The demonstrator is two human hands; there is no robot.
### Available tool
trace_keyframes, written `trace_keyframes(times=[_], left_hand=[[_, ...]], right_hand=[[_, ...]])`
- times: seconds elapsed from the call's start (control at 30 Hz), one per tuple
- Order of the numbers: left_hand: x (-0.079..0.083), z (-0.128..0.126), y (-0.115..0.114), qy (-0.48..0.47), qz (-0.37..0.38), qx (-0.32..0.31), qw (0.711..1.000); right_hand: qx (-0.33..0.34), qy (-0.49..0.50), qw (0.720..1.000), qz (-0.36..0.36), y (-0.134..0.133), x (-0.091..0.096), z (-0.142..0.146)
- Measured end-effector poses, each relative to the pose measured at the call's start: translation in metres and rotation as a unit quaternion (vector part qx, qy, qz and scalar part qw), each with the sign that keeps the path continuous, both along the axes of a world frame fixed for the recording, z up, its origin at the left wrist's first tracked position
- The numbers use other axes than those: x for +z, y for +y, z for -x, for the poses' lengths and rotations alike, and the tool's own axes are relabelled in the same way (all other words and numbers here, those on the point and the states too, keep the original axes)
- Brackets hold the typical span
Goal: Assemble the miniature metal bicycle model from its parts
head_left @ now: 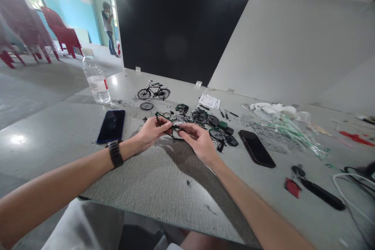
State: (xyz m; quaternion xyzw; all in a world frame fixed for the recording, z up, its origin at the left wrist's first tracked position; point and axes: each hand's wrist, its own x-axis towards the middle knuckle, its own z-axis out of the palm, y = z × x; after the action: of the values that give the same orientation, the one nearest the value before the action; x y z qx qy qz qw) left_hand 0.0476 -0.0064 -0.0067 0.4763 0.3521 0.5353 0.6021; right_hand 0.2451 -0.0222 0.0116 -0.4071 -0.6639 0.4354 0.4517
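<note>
Frame pinched in the fingers of left hand and right hand, its long axis (roughly crosswise) bridging both; neither nearer.

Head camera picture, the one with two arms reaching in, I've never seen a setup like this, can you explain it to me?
There's no machine here. These are a person's bare hands, seen from one camera on that person's head, looking forward and down. The left hand and right hand hold a thin dark frame above the table. Beyond them, a small model bicycle stands upright, with a loose wheel lying nearby. The left phone and right phone lie either side.
</note>
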Motion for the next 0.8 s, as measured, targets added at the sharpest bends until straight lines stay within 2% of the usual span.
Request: trace_keyframes(times=[0.17, 0.27, 0.4, 0.6, 0.8], left_hand=[[-0.004, 0.002, 0.002, -0.011, 0.008, 0.002, 1.0], [-0.008, 0.003, 0.004, 0.011, 0.003, -0.006, 1.0], [-0.011, 0.004, 0.005, 0.036, -0.011, 0.009, 0.999], [-0.008, 0.001, 0.003, 0.037, -0.023, -0.019, 0.999], [-0.006, 0.0, 0.001, 0.039, -0.016, -0.018, 0.999]], right_hand=[[-0.008, 0.016, 1.0, 0.018, -0.001, 0.002, 0.0], [-0.024, 0.012, 1.0, 0.011, -0.002, 0.002, 0.0], [-0.012, 0.01, 1.0, 0.015, -0.002, 0.002, 0.0], [-0.013, 0.028, 0.999, 0.032, -0.005, 0.004, 0.002], [-0.008, 0.045, 0.998, 0.045, -0.005, 0.002, 0.002]])
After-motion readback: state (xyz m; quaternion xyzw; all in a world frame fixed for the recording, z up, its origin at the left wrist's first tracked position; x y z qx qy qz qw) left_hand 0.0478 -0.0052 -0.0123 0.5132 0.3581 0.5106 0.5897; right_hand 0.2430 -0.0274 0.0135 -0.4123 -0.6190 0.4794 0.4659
